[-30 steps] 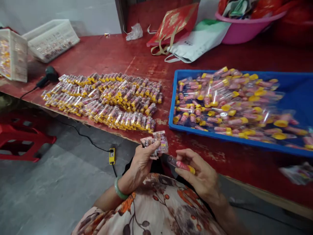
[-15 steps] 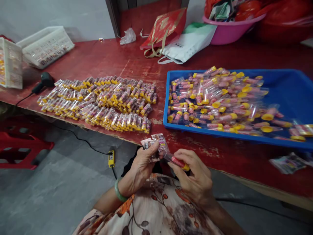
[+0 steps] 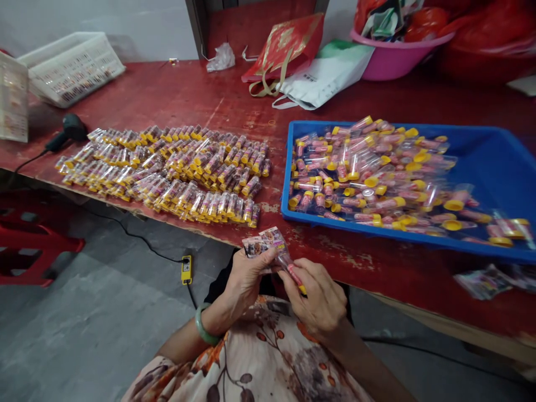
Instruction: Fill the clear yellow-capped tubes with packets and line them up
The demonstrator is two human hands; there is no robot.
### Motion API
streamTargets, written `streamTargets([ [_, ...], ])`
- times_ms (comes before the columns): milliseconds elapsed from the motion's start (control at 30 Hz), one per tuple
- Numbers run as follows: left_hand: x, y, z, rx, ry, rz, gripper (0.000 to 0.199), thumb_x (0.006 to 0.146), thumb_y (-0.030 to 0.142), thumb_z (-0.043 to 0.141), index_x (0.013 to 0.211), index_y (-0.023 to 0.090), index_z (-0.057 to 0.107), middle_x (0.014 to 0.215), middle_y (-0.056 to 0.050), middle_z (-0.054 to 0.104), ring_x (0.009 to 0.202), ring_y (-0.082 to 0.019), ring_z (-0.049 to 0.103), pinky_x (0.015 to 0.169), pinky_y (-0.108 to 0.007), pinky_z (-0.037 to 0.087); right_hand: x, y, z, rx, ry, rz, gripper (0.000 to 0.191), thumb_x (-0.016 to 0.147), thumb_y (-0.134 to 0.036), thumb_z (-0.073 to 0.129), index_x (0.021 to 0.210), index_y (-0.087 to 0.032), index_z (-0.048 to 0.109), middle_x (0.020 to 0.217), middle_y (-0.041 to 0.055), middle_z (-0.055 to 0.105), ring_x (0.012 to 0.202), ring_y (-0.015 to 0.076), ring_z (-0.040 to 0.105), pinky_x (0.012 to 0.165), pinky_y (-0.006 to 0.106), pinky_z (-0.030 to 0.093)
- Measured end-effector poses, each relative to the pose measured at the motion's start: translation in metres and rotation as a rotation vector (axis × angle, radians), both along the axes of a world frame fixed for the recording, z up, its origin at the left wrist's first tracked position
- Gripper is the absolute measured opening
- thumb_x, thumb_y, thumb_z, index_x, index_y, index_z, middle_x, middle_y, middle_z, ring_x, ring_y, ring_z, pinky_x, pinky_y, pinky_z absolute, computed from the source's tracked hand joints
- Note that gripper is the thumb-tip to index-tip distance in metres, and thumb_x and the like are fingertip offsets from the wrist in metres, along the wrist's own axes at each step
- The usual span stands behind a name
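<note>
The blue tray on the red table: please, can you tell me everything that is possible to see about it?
The blue plastic tray is shallow and rectangular, with low raised sides. It rests flat on the red-painted table, right of the rows of tubes. Loose clear tubes with yellow caps lie heaped over its left part and touch its sides, while the floor at the far right shows mostly bare.

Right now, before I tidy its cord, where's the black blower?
In the head view, the black blower lies left on the red table, beside the rows of wrapped tubes, below the white basket.
</note>
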State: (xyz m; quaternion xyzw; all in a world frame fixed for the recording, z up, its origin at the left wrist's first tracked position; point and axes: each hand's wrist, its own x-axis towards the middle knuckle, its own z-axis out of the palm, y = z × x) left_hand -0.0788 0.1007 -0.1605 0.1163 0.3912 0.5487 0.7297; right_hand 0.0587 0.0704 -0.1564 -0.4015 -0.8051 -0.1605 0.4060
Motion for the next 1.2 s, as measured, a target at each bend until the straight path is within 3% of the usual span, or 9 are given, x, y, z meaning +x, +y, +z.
streamTargets([
  [67, 0.001, -0.001, 0.000, 0.035, -0.003, 0.002, 0.036, 0.052, 0.026, 0.090, 0.077, 0.010, 0.070, 0.070, -0.003, 0.068, 0.059, -0.012, 0.060, 0.060, -0.023, 0.050, -0.005, 0.000, -0.002, 0.022, -0.018, 0.008, 0.029, 0.078, -0.005, 0.069, 0.103, -0.018, 0.061, 0.088, 0.0084, 0.066, 0.089, 0.0243, 0.067, 0.074, 0.036, 0.058],
  [133, 0.001, -0.001, 0.000, 0.047, -0.012, -0.012, 0.033, 0.053, 0.024, 0.090, 0.075, 0.010, 0.069, 0.067, -0.002, 0.067, 0.058, -0.011, 0.059, 0.060, -0.023, 0.049, -0.007, 0.000, -0.001, -0.054, 0.112, 0.029, 0.031, 0.079, -0.006, 0.068, 0.106, -0.019, 0.060, 0.091, 0.0079, 0.065, 0.091, 0.0237, 0.065, 0.077, 0.036, 0.058],
  [233, -0.001, 0.001, 0.002, 0.032, -0.050, -0.009, 0.033, 0.054, 0.025, 0.089, 0.074, 0.010, 0.068, 0.068, -0.001, 0.067, 0.058, -0.010, 0.059, 0.060, -0.022, 0.048, 0.000, -0.002, 0.004, -0.412, 0.354, 0.165, 0.031, 0.086, -0.022, 0.064, 0.116, -0.018, 0.056, 0.112, 0.0135, 0.059, 0.103, 0.0249, 0.061, 0.084, 0.038, 0.057],
  [300, -0.002, 0.002, 0.005, 0.018, -0.074, 0.000, 0.035, 0.054, 0.026, 0.090, 0.077, 0.011, 0.068, 0.072, -0.002, 0.068, 0.061, -0.011, 0.061, 0.062, -0.023, 0.049, 0.007, -0.004, 0.007, -0.625, 0.336, 0.283, 0.035, 0.091, -0.028, 0.056, 0.124, -0.017, 0.053, 0.128, 0.0172, 0.050, 0.115, 0.0275, 0.056, 0.089, 0.041, 0.055],
  [333, -0.002, 0.002, 0.006, 0.012, -0.081, -0.004, 0.036, 0.054, 0.027, 0.090, 0.079, 0.011, 0.069, 0.074, -0.003, 0.069, 0.063, -0.012, 0.062, 0.062, -0.023, 0.049, 0.010, -0.005, 0.008, -0.660, 0.307, 0.303, 0.036, 0.092, -0.026, 0.053, 0.127, -0.017, 0.051, 0.133, 0.0176, 0.048, 0.117, 0.0276, 0.055, 0.091, 0.042, 0.054],
  [500, 0.000, -0.002, 0.012, -0.050, -0.086, -0.048, 0.040, 0.055, 0.033, 0.089, 0.081, 0.012, 0.068, 0.070, -0.001, 0.067, 0.059, -0.013, 0.060, 0.057, -0.024, 0.049, 0.012, -0.011, 0.005, -0.390, 0.294, 0.209, 0.042, 0.088, -0.023, 0.060, 0.129, -0.019, 0.049, 0.126, 0.0165, 0.054, 0.109, 0.0264, 0.060, 0.082, 0.039, 0.058],
  [600, 0.002, -0.004, 0.014, -0.082, -0.089, -0.041, 0.040, 0.054, 0.033, 0.089, 0.080, 0.013, 0.067, 0.072, -0.001, 0.068, 0.060, -0.013, 0.061, 0.058, -0.024, 0.049, 0.009, -0.014, 0.002, -0.305, 0.274, 0.179, 0.041, 0.087, -0.020, 0.061, 0.127, -0.018, 0.050, 0.122, 0.0168, 0.057, 0.103, 0.0255, 0.064, 0.077, 0.038, 0.060],
  [800, 0.008, -0.010, 0.013, -0.029, -0.086, -0.064, 0.037, 0.053, 0.027, 0.090, 0.078, 0.011, 0.068, 0.073, -0.002, 0.068, 0.062, -0.012, 0.061, 0.064, -0.024, 0.050, 0.005, -0.011, 0.001, -0.098, 0.267, 0.015, 0.029, 0.082, -0.005, 0.061, 0.109, -0.016, 0.058, 0.104, 0.0120, 0.066, 0.094, 0.0215, 0.066, 0.078, 0.033, 0.058],
  [1200, 0.014, -0.023, 0.010, 0.060, -0.067, -0.133, 0.028, 0.058, 0.025, 0.088, 0.076, 0.012, 0.071, 0.071, -0.002, 0.068, 0.061, -0.010, 0.059, 0.063, -0.021, 0.049, -0.006, -0.005, 0.001, -0.096, 0.440, -0.061, 0.026, 0.080, -0.003, 0.062, 0.100, -0.020, 0.061, 0.093, 0.0065, 0.066, 0.082, 0.0182, 0.066, 0.070, 0.031, 0.057],
])
